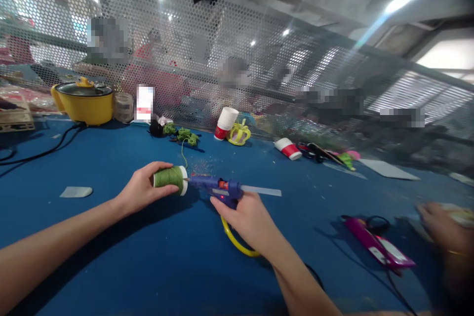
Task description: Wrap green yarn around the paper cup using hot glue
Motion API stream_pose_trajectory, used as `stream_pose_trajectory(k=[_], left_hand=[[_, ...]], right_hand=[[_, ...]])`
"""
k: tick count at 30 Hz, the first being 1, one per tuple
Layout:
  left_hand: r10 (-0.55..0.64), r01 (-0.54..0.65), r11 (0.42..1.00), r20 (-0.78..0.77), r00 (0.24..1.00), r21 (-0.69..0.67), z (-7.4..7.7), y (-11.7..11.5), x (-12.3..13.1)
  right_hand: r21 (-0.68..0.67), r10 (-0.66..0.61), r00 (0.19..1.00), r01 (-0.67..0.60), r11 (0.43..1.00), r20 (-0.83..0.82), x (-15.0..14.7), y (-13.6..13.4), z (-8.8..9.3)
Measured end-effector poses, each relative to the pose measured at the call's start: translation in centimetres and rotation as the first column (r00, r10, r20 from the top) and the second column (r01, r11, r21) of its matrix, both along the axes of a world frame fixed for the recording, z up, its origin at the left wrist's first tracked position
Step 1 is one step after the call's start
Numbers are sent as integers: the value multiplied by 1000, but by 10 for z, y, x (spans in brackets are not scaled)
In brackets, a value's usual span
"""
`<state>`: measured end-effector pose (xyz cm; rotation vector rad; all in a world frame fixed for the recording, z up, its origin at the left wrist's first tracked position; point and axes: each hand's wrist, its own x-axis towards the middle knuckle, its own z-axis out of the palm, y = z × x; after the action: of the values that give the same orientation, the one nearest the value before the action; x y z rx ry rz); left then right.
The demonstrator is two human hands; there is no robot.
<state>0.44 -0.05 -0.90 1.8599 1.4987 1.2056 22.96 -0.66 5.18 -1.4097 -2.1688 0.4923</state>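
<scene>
In my left hand (142,185) is a paper cup wrapped in green yarn (168,180), lying on its side with its white end toward the right. Thumb and fingers close around it from the left. A green strand runs from the cup up to a loose bundle of green yarn (187,137). My right hand (250,217) grips a blue hot glue gun (213,184), its red light lit and a clear glue stick (264,191) poking out the back. The nozzle meets or nearly meets the cup's white end. A curved yellow piece (237,243) shows below my right hand.
A yellow electric pot (89,108) stands back left, stacked paper cups (226,121) and a yellow crown-like piece (239,134) back centre. Another cup (288,148) lies farther right. A purple device (377,244) with a cable lies near a co-worker's hand (446,227). Perforated metal screen (259,59) behind.
</scene>
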Motion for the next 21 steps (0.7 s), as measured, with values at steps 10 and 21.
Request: stream_pose_trajectory(k=[10,21], left_hand=[[14,-14,1000,26,1000,-22,-1,1,-1],[-71,141,958,-272,960,248,-3,-2,-3]], right_hand=[[-81,-39,997,34,996,-61,-1,0,1],[-284,-238,860,114,952,-452,21,65,3]])
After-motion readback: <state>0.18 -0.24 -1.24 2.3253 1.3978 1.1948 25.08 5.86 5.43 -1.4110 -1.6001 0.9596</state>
